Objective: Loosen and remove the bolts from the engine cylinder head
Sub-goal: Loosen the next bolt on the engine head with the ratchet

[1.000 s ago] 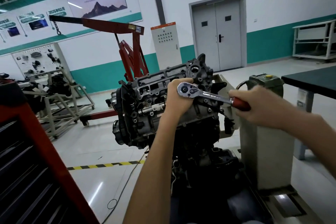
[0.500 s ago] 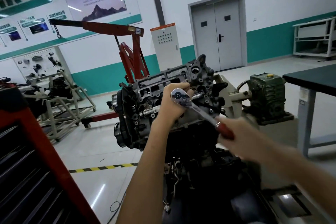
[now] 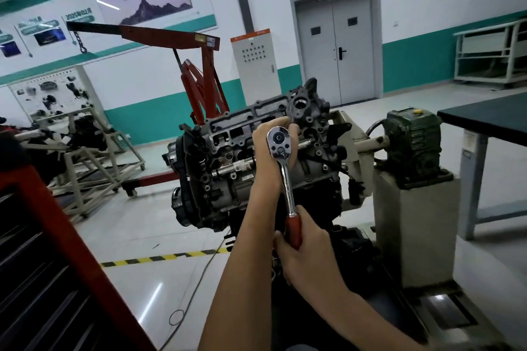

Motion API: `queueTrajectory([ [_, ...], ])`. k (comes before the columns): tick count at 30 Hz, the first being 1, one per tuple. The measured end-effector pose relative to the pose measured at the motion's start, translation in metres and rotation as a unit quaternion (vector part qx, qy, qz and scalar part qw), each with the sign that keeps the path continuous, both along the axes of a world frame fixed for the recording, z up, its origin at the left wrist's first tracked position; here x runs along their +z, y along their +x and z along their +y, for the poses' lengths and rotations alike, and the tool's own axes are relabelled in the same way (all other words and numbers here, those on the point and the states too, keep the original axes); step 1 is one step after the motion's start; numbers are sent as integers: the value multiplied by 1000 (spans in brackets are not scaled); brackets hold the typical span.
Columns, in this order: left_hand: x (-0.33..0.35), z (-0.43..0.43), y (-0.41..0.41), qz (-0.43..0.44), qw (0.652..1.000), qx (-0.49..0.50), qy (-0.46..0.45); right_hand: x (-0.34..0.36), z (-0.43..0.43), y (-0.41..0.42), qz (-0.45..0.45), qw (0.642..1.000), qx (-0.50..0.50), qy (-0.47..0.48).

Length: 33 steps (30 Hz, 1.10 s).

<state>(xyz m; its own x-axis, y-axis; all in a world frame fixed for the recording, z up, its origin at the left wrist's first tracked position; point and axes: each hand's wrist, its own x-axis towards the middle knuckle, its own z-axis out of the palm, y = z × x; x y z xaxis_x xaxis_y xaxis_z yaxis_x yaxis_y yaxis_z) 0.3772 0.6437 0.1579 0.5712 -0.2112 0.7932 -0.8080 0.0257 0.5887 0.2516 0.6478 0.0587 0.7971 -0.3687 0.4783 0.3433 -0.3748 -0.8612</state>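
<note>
The ratchet wrench (image 3: 286,177) stands almost upright in the view. Its round chrome head sits up against the cylinder head (image 3: 242,125) and its long axis runs straight down toward the person. The shaft is polished and mirror-bright, and it ends in a glossy red grip. The right hand (image 3: 309,251) is clenched around that grip, thumb up along it. The left hand (image 3: 266,151) curls in behind the wrench head, fingertips hooked over its top; the bolt it drives is hidden. The cylinder head is dull grey cast metal, pocked with rectangular openings and bolt holes. Its length slants from lower left to upper right, with the open face tipped toward the camera. It sits on a beige engine stand (image 3: 413,225) beside a green gearbox (image 3: 413,139)
</note>
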Motion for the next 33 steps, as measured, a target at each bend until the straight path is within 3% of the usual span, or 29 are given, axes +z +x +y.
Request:
queueTrajectory([
  [2, -1, 5, 5, 14, 1000, -27, 4, 4, -13, -1, 15, 999, 8, -32],
  [5, 1, 20, 8, -16, 996, -61, 54, 28, -71, -13, 53, 973, 4, -226],
  [8, 5, 26, 6, -65, 988, -82, 112, 78, -134, -21, 85, 903, 10, -420],
  [10, 7, 22, 3, -83, 985, -79, 125, 102, -159, -19, 77, 847, -49, -524],
  [11, 8, 18, 3, -85, 985, -74, 129, 105, -164, -19, 69, 837, -72, -538],
  [13, 6, 12, 3, -74, 988, -66, 118, 89, -159, -19, 75, 865, -69, -491],
  [17, 0, 0, 1, -14, 999, -43, 20, 27, -88, -20, 43, 973, -41, -222],
  [20, 0, -7, -4, 16, 1000, -16, -19, 3, -25, -8, 27, 999, -11, -18],
  [22, 1, -5, -4, -22, 1000, 16, -5, -1, -2, 0, 3, 999, 9, 30],
  [24, 1, -2, -1, -26, 999, 16, 19, 3, -10, -1, 8, 1000, 21, 9],
  [26, 0, 7, 2, -5, 999, -11, 46, 13, -43, -9, 15, 994, 16, -110],
  [30, 7, 21, 3, -46, 992, -53, 104, 66, -128, -21, 59, 923, 8, -381],
  [33, 10, 16, 2, -58, 989, -56, 123, 92, -156, -20, 39, 877, -58, -475],
])
